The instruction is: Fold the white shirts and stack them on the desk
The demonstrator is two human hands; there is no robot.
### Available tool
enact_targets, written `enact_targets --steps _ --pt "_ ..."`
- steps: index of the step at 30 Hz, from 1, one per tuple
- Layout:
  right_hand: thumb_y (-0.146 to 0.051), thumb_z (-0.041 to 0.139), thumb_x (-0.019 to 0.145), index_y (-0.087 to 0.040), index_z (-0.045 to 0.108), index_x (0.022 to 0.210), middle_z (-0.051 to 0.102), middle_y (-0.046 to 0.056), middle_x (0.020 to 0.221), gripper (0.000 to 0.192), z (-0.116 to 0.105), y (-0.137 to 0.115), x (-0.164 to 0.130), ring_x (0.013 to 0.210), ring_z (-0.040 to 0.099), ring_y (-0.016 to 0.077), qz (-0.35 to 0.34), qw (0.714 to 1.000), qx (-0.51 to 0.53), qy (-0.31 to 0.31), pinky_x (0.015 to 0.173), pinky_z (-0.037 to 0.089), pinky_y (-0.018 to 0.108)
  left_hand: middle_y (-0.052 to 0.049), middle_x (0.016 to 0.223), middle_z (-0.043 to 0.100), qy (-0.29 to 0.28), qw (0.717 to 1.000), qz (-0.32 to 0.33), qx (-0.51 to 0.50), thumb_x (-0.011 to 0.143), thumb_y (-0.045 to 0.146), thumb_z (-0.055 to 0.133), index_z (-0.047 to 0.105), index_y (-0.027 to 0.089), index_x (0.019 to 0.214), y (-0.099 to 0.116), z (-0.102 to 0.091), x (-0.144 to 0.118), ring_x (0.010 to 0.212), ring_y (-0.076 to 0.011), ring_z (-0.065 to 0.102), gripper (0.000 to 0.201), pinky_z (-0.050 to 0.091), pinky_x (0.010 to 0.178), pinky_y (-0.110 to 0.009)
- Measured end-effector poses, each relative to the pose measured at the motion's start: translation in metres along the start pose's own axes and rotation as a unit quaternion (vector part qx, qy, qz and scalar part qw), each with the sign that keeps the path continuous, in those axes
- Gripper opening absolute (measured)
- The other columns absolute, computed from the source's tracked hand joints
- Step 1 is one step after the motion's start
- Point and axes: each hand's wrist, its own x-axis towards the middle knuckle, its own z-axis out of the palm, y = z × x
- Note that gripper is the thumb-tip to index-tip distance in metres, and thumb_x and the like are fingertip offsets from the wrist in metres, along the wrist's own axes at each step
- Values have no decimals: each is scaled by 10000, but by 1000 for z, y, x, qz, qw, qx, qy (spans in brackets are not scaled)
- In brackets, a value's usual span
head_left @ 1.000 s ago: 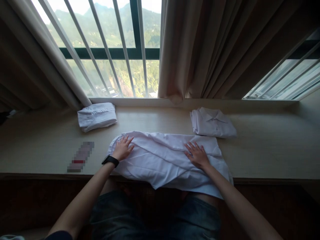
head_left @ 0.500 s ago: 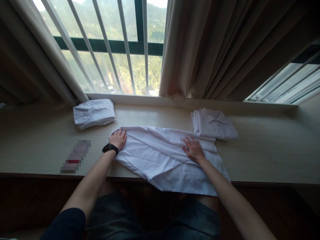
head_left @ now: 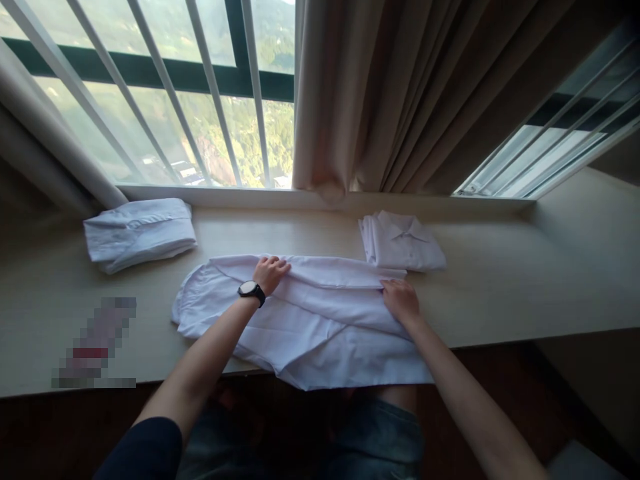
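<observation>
- The wooden window ledge (head_left: 500, 300) runs the full width under the barred window (head_left: 165, 120) and serves as a work surface, broad enough to lay a garment flat.
- A beige curtain (head_left: 380, 93) hangs at the middle, its hem bunched on the sill behind the work.
- The white shirt (head_left: 310, 320) lies spread across the middle of the ledge, its near edge drooping over the front toward the person's lap; a long fold runs along its far side.
- The left hand (head_left: 270, 273), a black watch (head_left: 250, 290) on its wrist, rests curled on the far fold left of centre, fingers closed over the cloth.
- The right hand (head_left: 400, 299) sits at the fold's right end, fingers bent down into the fabric; it seems to pinch the edge, though the fingertips are hidden. Together the two hands hold the fold taut along one line.
- A folded shirt on the left (head_left: 140, 233) and a folded shirt on the right (head_left: 400, 250) lie toward the window, out of the way; the right one nearly touches the spread shirt.
- A small blurred object (head_left: 95, 347) lies near the front edge, well left.
</observation>
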Motion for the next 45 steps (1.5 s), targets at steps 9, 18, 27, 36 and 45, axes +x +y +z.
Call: enact_targets --steps 9,18,27,36,45 --pt "-245 421 955 -216 656 1277 630 55 1351 400 4 -3 -41 1332 473 273 -42 997 54 38 1177 228 501 -123 1383 588 0 999 6 -54 956 178 398 619 206 1325 -19 8 -22 1353 -267 464 431 395 1123 -476" --pt "-417 579 840 -137 657 1174 710 159 1112 443 7 38 -61 1021 651 303 218 958 169 81 925 499 433 -85 1586 371 38 998 -7 -57 990 266 339 454 225 1470 64 -1 -57 1489 -262 282 495 200 1219 -529" --pt "-415 701 705 -124 664 1141 730 111 995 526 16 76 -32 880 672 239 203 916 338 75 798 534 351 -67 1602 344 -3 998 -23 -61 978 494 400 383 279 1527 112 23 -86 1503 -326 235 590 107 1222 -593" --pt "-295 649 771 -169 638 1199 716 122 1102 446 18 69 -36 989 666 262 193 944 262 48 875 508 374 -68 1570 403 9 998 -17 -62 978 479 405 438 267 1491 113 20 -87 1488 -322 273 556 101 1224 -598" --pt "-386 510 919 -117 558 1345 598 186 1313 506 -13 54 -87 1216 559 291 127 968 176 124 1034 453 444 -92 1571 397 -4 997 4 -71 992 389 384 493 255 1458 133 2 -102 1485 -314 286 497 178 1209 -593"
